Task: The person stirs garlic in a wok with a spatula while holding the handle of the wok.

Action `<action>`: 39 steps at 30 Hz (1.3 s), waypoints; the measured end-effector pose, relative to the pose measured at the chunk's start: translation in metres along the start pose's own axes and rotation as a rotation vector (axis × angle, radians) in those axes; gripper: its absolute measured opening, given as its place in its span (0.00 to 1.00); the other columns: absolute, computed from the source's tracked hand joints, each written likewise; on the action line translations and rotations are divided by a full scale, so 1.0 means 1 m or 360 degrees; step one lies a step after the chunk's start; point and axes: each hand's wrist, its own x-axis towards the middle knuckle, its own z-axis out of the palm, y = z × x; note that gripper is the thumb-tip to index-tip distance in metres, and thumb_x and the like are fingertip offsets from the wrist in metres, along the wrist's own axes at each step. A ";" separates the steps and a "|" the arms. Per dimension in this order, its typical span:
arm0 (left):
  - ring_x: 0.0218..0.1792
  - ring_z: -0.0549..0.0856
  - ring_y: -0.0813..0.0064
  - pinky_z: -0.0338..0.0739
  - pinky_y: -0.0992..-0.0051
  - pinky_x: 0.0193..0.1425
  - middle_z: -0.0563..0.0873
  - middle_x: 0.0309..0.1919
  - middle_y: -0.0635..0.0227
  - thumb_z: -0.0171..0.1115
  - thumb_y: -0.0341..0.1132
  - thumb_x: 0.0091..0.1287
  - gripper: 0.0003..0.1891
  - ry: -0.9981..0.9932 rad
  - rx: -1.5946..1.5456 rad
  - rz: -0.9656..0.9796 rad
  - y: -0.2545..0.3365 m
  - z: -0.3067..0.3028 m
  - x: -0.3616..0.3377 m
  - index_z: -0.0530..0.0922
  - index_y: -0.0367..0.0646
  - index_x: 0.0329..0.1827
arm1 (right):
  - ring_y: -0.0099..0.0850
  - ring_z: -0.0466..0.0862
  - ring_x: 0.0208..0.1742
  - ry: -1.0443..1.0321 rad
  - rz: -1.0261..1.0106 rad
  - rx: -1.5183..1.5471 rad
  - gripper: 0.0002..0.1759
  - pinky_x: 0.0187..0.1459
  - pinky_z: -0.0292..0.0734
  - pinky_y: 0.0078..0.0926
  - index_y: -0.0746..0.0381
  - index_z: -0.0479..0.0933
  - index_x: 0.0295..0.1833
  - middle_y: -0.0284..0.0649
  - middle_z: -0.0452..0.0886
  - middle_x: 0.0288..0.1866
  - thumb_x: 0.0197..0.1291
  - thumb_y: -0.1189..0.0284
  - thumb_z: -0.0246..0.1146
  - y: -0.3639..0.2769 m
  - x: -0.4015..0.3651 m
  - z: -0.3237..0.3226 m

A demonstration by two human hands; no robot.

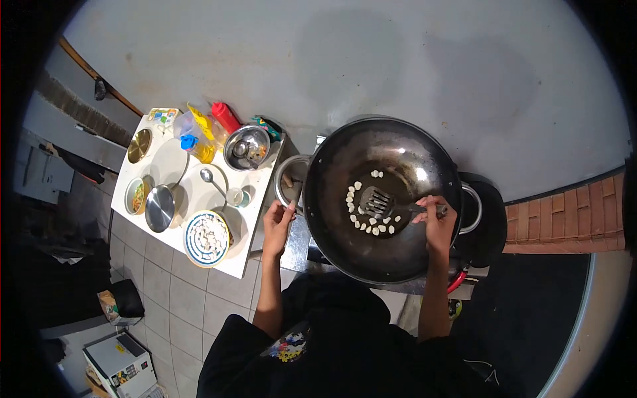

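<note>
Forearms reach forward from dark clothing at the bottom of the view, one to each side of a wide black wok (385, 166) that sits on the stove directly ahead. Closest on the left, the left hand (277, 224) lies against the wok's left rim with its fingers bent; whether they close on a handle there cannot be told. On the right, the right hand (434, 217) is clenched round the dark handle of a slotted spatula (376, 201), whose head rests flat on the bottom of the wok. Small white pieces (371, 229) lie scattered in a loose ring about the spatula head, some touching it. Just behind the left hand, a steel pot (286, 174) stands partly hidden by the wok's rim. Left of that a white side table (199, 192) stands on a tiled floor (172, 292); at its near edge is a blue-patterned plate (207, 237) of pale pieces, with a round steel lid (159, 207) and a small bowl (136, 196) of mixed chopped food just beyond. Farther back stand a steel bowl (247, 147), a red bottle (225, 116) and a yellow bottle (202, 136) with a blue cap, near the grey wall (365, 60).
</note>
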 end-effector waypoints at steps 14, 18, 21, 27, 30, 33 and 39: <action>0.28 0.67 0.91 0.60 0.85 0.32 0.70 0.24 0.83 0.66 0.29 0.65 0.05 -0.0153 0.0086 -0.0048 0.002 -0.013 0.010 0.78 0.42 0.34 | 0.24 0.81 0.26 0.0388 -0.0173 -0.0336 0.12 0.30 0.79 0.23 0.71 0.77 0.40 0.40 0.80 0.33 0.71 0.72 0.55 -0.015 0.007 0.017; 0.29 0.67 0.91 0.61 0.85 0.33 0.71 0.25 0.83 0.66 0.30 0.66 0.04 -0.0179 0.0053 -0.0036 0.005 -0.011 0.010 0.78 0.42 0.35 | 0.24 0.82 0.28 0.0276 -0.0235 -0.0403 0.10 0.34 0.78 0.21 0.72 0.76 0.43 0.41 0.81 0.37 0.70 0.74 0.55 -0.003 0.010 0.019; 0.30 0.68 0.90 0.63 0.84 0.35 0.71 0.26 0.83 0.65 0.30 0.66 0.04 -0.0156 0.0066 -0.0061 0.006 -0.011 0.005 0.78 0.42 0.36 | 0.25 0.83 0.29 0.0208 -0.0305 -0.0402 0.10 0.35 0.77 0.21 0.72 0.76 0.44 0.42 0.82 0.38 0.70 0.74 0.55 0.009 0.010 0.017; 0.32 0.75 0.87 0.70 0.81 0.40 0.78 0.29 0.79 0.64 0.33 0.68 0.05 -0.0101 0.0041 -0.0071 0.004 -0.008 0.001 0.79 0.40 0.39 | 0.27 0.85 0.30 0.0208 -0.0227 -0.0355 0.10 0.37 0.76 0.21 0.71 0.76 0.44 0.43 0.83 0.38 0.69 0.74 0.55 0.007 0.004 0.027; 0.33 0.75 0.87 0.71 0.81 0.41 0.79 0.29 0.78 0.64 0.33 0.68 0.06 -0.0152 0.0149 -0.0026 0.004 -0.012 0.007 0.80 0.40 0.41 | 0.27 0.85 0.30 0.0125 -0.0231 -0.0262 0.10 0.37 0.76 0.21 0.71 0.76 0.44 0.42 0.82 0.38 0.70 0.74 0.55 0.005 0.002 0.035; 0.34 0.75 0.87 0.71 0.81 0.41 0.79 0.31 0.78 0.64 0.34 0.68 0.07 -0.0165 0.0080 -0.0029 0.007 -0.010 0.007 0.80 0.40 0.43 | 0.27 0.85 0.30 0.0118 -0.0187 -0.0098 0.09 0.36 0.77 0.21 0.72 0.75 0.42 0.44 0.81 0.40 0.70 0.76 0.53 -0.007 -0.006 0.040; 0.33 0.75 0.87 0.71 0.81 0.41 0.79 0.30 0.78 0.63 0.34 0.69 0.07 -0.0155 0.0058 -0.0055 0.006 -0.009 0.006 0.79 0.40 0.43 | 0.27 0.84 0.29 0.0167 -0.0286 -0.0214 0.09 0.34 0.78 0.21 0.73 0.75 0.41 0.44 0.81 0.41 0.69 0.77 0.53 -0.006 -0.011 0.039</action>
